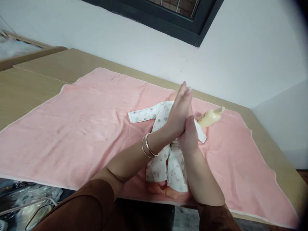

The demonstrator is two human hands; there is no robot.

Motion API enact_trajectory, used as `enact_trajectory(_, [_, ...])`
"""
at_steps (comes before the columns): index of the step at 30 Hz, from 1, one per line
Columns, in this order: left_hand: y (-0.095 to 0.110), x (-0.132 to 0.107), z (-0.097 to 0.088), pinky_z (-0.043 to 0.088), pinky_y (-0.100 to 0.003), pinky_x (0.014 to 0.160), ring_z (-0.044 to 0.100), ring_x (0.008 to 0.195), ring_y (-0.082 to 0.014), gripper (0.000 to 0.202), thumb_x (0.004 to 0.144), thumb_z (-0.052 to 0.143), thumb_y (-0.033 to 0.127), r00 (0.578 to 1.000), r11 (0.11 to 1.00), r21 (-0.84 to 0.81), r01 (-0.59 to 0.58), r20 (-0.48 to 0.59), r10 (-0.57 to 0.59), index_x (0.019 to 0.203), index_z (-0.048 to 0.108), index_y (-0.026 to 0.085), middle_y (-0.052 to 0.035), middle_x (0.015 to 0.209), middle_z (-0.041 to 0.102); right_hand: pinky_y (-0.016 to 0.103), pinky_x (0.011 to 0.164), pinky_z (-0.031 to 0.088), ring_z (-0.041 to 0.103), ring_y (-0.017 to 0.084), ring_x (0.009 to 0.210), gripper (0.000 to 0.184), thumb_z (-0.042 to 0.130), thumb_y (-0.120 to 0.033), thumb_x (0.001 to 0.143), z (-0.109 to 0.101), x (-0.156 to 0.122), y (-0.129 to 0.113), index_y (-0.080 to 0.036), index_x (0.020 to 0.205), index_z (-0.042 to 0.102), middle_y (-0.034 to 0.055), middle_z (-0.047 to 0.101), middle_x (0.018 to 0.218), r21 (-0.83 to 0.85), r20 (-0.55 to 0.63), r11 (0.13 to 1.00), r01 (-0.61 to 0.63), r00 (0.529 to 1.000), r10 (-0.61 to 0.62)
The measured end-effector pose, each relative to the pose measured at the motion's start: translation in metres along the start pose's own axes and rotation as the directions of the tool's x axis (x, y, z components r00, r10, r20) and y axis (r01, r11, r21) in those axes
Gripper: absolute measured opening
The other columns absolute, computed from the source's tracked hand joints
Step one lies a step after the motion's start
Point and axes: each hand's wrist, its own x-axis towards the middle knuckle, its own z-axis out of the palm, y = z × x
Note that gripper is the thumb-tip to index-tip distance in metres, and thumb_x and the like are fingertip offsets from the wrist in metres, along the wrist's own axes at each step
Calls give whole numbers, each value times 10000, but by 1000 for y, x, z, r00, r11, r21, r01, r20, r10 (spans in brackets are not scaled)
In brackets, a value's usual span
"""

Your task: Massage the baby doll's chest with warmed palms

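Observation:
A baby doll in a white printed romper (pixel 173 163) lies on a pink blanket (pixel 79 125) spread over a wooden table (pixel 31 86). My left hand (pixel 176 114), with two silver bangles at the wrist, is held flat with fingers stretched out. My right hand (pixel 189 136) is pressed palm to palm against it, above the doll's chest. Neither hand holds anything. The doll's head is mostly hidden behind my hands. A cream baby bottle (pixel 210 117) lies on the blanket just right of my hands.
A white wall with a dark window frame (pixel 183 25) rises behind the table. Clear plastic bags (pixel 26 195) lie on the floor at lower left. A wooden frame (pixel 29 48) stands at far left.

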Motion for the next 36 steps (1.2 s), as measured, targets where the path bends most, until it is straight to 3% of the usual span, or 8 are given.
enact_trajectory(4, [-9, 23, -23, 216, -453, 1401, 230, 1707, -286, 525, 1129, 349, 526, 986, 989, -85, -121, -125, 110, 1578, 508, 307, 31, 1755, 424, 514, 1429, 171, 60, 265, 1730, 828, 392, -805, 1041, 8, 0, 0, -391, 1747, 264, -61, 289, 1817, 141, 92, 988, -56, 995, 43])
enact_trajectory(9, [-18, 36, -32, 195, -479, 1408, 295, 1690, -280, 366, 1114, 478, 443, 955, 970, -139, -199, -251, 159, 1417, 628, 303, 12, 1668, 547, 562, 1367, 331, 291, 324, 1681, 852, 465, -854, 993, 3, -1, -12, -351, 1681, 431, 3, 455, 1744, 66, 135, 980, -186, 975, 176])
enact_trajectory(14, [-34, 55, -43, 305, -500, 1369, 474, 1597, -282, 277, 1094, 544, 410, 955, 981, -165, -106, -292, 54, 1232, 717, 244, -34, 1445, 717, 561, 1297, 430, 557, 321, 1519, 530, 704, -593, 971, -3, 1, -9, -319, 1424, 707, 30, 689, 1530, 169, -15, 956, -241, 969, 246])
enact_trajectory(19, [-58, 77, -48, 472, -438, 1255, 669, 1391, -247, 234, 1058, 531, 285, 956, 986, -156, 56, -277, -98, 1024, 747, 203, -58, 1259, 795, 557, 1132, 575, 788, 296, 1169, 353, 652, -459, 958, -23, 15, 24, -255, 1222, 764, 62, 852, 1097, 289, -159, 907, -307, 919, 362])
enact_trajectory(23, [-85, 76, -45, 536, -399, 1166, 722, 1249, -232, 210, 1003, 534, 206, 943, 997, -44, 64, -326, -75, 899, 717, 209, -66, 1146, 813, 522, 1173, 548, 746, 292, 1265, 395, 586, -377, 937, -34, 24, 66, -241, 1271, 747, 81, 828, 1237, -13, -277, 937, -350, 901, 333])
enact_trajectory(28, [-113, 57, -36, 555, -385, 1116, 732, 1186, -220, 215, 1005, 494, 188, 923, 994, 109, -27, -378, 67, 926, 691, 221, -87, 1156, 806, 578, 1349, 301, 489, 307, 1572, 521, 456, -277, 958, -35, 26, 113, -226, 1401, 726, 86, 643, 1586, -502, -33, 817, -284, 950, 310])
enact_trajectory(32, [-123, 50, -34, 552, -411, 1123, 730, 1193, -232, 203, 1054, 503, 279, 934, 979, 183, -92, -325, 149, 1010, 696, 233, -99, 1179, 801, 606, 1373, 175, 283, 310, 1684, 581, 336, -377, 1076, -40, 26, 122, -236, 1577, 595, 66, 430, 1757, -662, 49, 708, -245, 929, 367])
enact_trajectory(36, [-125, 53, -37, 539, -406, 1125, 714, 1208, -227, 225, 1081, 478, 317, 910, 978, 180, -107, -379, 169, 985, 667, 241, -93, 1200, 787, 596, 1365, 191, 253, 359, 1689, 719, 287, -466, 1112, -40, 26, 108, -30, 1670, 412, 241, 327, 1776, -771, -116, 483, -415, 837, 534])
